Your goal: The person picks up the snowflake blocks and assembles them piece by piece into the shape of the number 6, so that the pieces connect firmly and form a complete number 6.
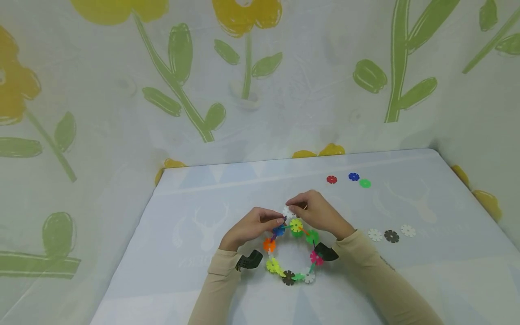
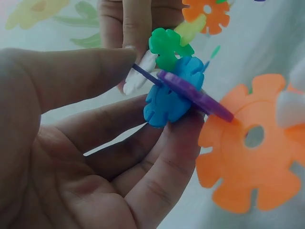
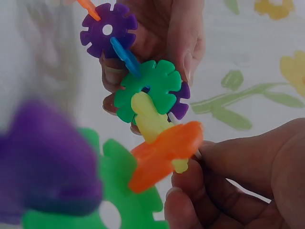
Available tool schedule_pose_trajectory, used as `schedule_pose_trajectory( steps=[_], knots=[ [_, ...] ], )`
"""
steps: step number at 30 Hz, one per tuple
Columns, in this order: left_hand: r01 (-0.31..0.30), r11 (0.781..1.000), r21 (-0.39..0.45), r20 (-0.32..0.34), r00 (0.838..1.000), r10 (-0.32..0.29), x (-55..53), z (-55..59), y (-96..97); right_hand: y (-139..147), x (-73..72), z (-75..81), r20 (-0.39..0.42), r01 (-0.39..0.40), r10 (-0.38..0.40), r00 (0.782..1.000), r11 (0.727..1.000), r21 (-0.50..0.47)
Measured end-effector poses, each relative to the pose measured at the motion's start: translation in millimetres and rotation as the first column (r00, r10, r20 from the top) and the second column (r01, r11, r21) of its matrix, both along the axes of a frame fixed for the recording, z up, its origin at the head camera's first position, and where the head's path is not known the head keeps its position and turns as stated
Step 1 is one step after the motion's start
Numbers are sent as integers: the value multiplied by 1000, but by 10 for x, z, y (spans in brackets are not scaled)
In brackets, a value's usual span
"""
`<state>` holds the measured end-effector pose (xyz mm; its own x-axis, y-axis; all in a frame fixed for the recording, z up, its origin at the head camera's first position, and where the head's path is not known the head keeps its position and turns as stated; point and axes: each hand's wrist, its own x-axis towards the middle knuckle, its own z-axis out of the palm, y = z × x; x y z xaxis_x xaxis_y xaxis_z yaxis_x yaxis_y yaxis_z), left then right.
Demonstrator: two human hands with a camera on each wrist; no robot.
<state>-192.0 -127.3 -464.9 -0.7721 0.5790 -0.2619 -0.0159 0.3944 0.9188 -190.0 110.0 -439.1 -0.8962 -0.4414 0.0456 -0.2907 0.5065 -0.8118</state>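
Note:
Flower-shaped notched plastic discs are joined into a ring, with a yellow disc (image 1: 296,225) at its far side. At the ring's far left my left hand (image 1: 253,225) pinches a dark purple disc, its thumb on the edge, beside a blue disc (image 2: 164,107). My right hand (image 1: 322,214) pinches a white disc (image 1: 288,211) close to that purple disc (image 3: 180,101). Whether the white and purple discs touch is hard to tell. An orange disc (image 2: 252,143) hangs nearest the left wrist camera. In the right wrist view, a green disc (image 3: 155,86) partly hides the purple one.
Loose red (image 1: 331,179), blue (image 1: 354,176) and green (image 1: 365,183) discs lie at the back right. Nearer on the right are two white discs, one here (image 1: 375,234), and a dark disc (image 1: 392,236). A flower-print curtain (image 1: 284,113) hangs behind the table (image 1: 170,234).

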Motion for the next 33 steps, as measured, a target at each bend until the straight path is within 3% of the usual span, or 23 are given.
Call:
schedule_pose_trajectory(
  steps=[11, 19, 28, 33],
  knots=[
    [-36, 999, 29, -50, 998, 37, 16, -14, 41, -46, 20, -21, 10, 42, -42, 999, 998, -40],
    [-75, 996, 50, -43, 996, 77, 12, -11, 62, -101, 19, -68, 16, 95, -95, 995, 994, -61],
    [-55, 998, 39, -48, 997, 57, 13, 18, 45, -39, -26, -75, 34, 38, -36, 999, 997, -66],
    [-90, 995, 34, -68, 993, 92, 15, 20, 56, -27, -32, -84, 66, -19, 25, 998, 997, -80]
  ],
)
